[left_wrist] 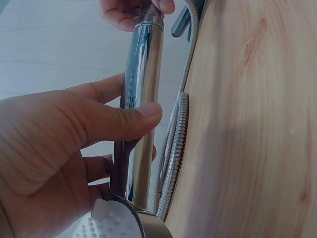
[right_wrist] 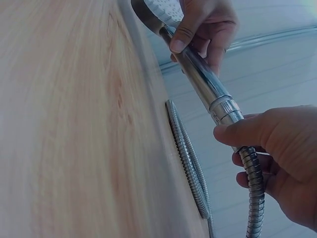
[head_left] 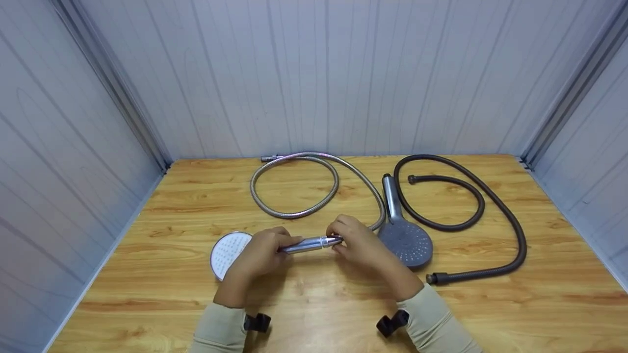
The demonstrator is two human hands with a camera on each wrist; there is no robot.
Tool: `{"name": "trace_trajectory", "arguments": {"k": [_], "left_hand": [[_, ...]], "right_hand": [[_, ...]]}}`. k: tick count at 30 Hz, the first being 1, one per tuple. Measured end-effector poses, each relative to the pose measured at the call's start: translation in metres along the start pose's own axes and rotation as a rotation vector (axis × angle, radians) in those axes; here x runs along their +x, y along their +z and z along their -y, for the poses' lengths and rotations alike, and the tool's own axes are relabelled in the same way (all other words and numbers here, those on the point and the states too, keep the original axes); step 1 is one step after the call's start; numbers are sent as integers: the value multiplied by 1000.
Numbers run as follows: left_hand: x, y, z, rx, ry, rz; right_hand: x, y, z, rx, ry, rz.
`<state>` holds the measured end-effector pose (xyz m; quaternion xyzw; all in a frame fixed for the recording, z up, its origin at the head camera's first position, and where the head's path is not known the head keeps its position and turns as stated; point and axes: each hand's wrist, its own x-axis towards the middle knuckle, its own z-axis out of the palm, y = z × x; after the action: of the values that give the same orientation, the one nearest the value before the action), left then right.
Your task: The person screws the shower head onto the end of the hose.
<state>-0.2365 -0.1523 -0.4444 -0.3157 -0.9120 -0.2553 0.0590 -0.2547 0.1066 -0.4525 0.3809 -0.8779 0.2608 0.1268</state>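
A chrome hand shower (head_left: 300, 246) with a round white spray face (head_left: 228, 255) is held above the wooden table, its spray face toward the left. My left hand (head_left: 262, 251) grips its handle, the thumb lying across the chrome in the left wrist view. At the handle's other end, my right hand (head_left: 362, 245) pinches the metal connector (right_wrist: 227, 110) of the silver shower hose (head_left: 294, 214). In the right wrist view the connector sits up against the handle's end, and the ribbed hose (right_wrist: 255, 198) hangs down from it behind the fingers.
A grey hand shower (head_left: 407, 245) lies just right of my right hand, handle toward the back. Beyond it a dark grey hose (head_left: 515, 230) loops over the table's right side. The silver hose's free end (head_left: 269, 159) reaches the back edge. White panel walls (head_left: 324, 78) enclose the table (head_left: 162, 294).
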Motion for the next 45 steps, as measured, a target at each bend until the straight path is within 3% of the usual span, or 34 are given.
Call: {"name": "trace_trajectory", "arguments": {"k": [17, 27, 45], "left_hand": [[-3, 1, -1, 5, 19, -22], [-3, -1, -2, 4, -12, 5], [-1, -2, -2, 9, -6, 14]], "right_hand": [[0, -1, 1, -9, -18, 10], [-1, -3, 1, -10, -29, 34], [1, -7, 1, -5, -37, 69]]}}
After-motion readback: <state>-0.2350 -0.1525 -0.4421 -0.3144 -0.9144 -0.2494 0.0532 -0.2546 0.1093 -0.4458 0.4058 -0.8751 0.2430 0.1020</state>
